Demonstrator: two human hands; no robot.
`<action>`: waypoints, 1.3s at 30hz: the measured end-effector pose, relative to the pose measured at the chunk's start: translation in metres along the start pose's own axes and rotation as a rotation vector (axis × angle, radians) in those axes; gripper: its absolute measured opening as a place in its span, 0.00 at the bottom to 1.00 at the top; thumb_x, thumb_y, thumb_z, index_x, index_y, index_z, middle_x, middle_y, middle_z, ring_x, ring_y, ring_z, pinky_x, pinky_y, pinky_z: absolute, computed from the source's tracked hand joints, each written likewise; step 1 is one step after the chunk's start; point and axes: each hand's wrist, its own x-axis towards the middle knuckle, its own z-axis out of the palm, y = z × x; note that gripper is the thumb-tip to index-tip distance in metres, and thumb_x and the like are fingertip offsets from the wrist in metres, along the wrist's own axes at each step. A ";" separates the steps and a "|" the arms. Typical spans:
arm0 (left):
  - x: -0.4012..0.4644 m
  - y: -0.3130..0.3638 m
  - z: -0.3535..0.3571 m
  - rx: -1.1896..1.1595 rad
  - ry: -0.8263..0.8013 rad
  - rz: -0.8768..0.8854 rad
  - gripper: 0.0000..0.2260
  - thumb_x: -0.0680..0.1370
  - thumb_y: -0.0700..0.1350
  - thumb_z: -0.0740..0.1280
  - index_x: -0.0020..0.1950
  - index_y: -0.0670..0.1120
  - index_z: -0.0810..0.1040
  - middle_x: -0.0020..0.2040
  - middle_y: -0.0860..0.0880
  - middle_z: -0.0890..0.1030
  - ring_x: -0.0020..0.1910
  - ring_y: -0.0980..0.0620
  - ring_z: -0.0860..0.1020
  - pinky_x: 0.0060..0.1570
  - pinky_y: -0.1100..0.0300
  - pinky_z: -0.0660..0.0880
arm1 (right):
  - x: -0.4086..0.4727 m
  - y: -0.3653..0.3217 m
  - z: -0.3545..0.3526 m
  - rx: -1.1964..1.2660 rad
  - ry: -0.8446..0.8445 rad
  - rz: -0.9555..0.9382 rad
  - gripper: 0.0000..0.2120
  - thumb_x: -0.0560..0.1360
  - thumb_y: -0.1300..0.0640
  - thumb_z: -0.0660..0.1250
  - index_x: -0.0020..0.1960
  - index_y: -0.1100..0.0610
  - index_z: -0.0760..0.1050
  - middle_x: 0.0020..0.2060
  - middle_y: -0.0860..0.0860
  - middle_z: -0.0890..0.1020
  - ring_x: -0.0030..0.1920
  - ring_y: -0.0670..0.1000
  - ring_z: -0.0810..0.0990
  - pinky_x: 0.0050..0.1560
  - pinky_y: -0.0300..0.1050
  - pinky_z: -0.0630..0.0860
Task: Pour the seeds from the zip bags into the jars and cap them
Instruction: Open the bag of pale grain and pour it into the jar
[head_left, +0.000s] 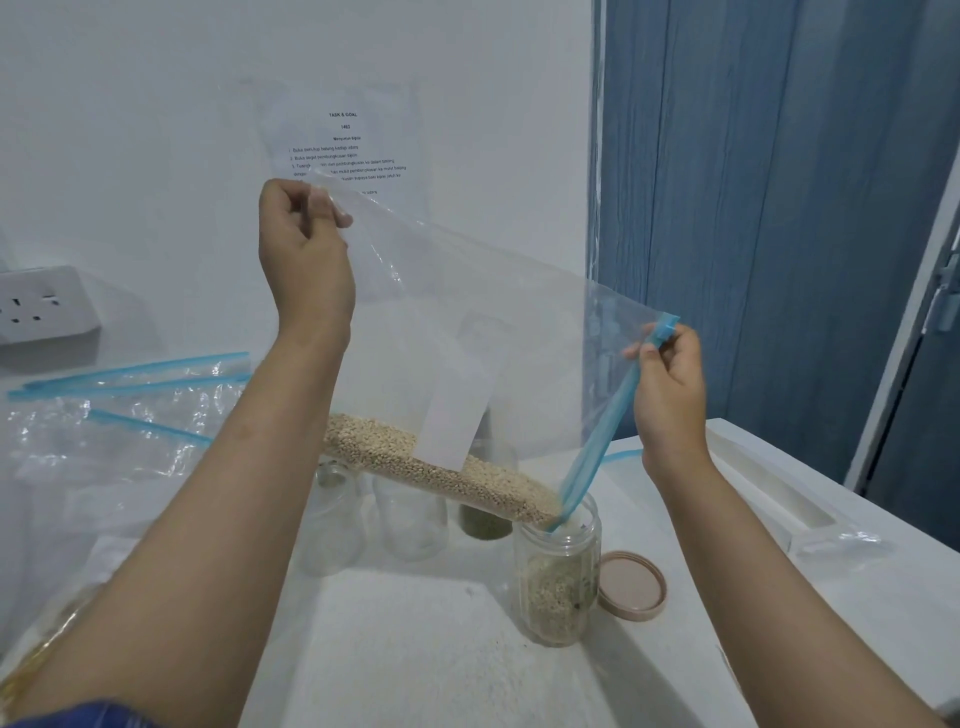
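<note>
Over the white table (415, 649), a large clear zip bag (493, 312) hangs tilted, its pale seeds (431, 473) sliding toward the blue zip corner inside an open plastic jar (558, 577) near the right edge. Left hand (306, 244) pinches the raised bottom corner; right hand (667, 395) pinches the zip strip. A round beige lid (631, 584) lies beside the jar.

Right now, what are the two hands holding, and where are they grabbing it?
Both hold the clear zip bag of seeds. The left hand pinches its raised bottom corner; the right hand pinches the blue zip strip near its top end.
</note>
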 end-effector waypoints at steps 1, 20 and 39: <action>0.000 0.000 0.000 0.002 0.000 0.002 0.09 0.82 0.41 0.57 0.44 0.52 0.67 0.40 0.54 0.76 0.38 0.56 0.74 0.43 0.64 0.72 | 0.000 0.000 0.000 0.000 0.000 0.002 0.11 0.84 0.59 0.55 0.49 0.45 0.69 0.50 0.45 0.78 0.49 0.41 0.76 0.48 0.33 0.69; -0.001 0.005 -0.001 0.009 0.002 0.016 0.09 0.83 0.42 0.58 0.44 0.53 0.67 0.39 0.55 0.77 0.38 0.55 0.73 0.44 0.64 0.72 | -0.001 -0.003 -0.001 0.009 0.003 0.009 0.09 0.84 0.59 0.55 0.50 0.46 0.69 0.49 0.47 0.78 0.46 0.39 0.76 0.39 0.25 0.69; -0.001 0.006 0.002 -0.005 -0.005 0.007 0.09 0.82 0.41 0.57 0.44 0.52 0.67 0.39 0.54 0.76 0.37 0.56 0.74 0.44 0.64 0.71 | 0.005 0.000 -0.002 0.009 0.008 0.002 0.07 0.84 0.61 0.55 0.56 0.50 0.70 0.44 0.40 0.78 0.48 0.40 0.76 0.49 0.32 0.69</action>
